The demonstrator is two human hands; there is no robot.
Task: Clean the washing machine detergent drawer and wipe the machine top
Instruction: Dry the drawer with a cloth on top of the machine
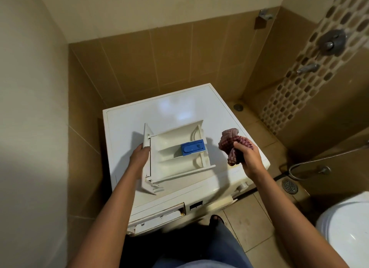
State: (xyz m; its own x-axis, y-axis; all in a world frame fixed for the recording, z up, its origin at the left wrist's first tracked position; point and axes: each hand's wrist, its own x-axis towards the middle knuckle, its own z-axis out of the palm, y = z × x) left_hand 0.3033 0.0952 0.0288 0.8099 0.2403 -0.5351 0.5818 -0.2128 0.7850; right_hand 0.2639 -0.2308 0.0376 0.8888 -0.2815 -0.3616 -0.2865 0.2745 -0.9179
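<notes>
The drawer (175, 155) seemingly rests on the machine top (169, 108), cloth (233, 144) to its right.

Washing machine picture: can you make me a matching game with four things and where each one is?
Things
1. detergent drawer
2. checked cloth
3. blue cap
4. toilet

Places
a. bunched in the right hand
b. inside the drawer
c. in the lower right corner, beside the machine
d. over the machine top, its front panel held by the left hand

Pairs: 1-d, 2-a, 3-b, 4-c
</notes>
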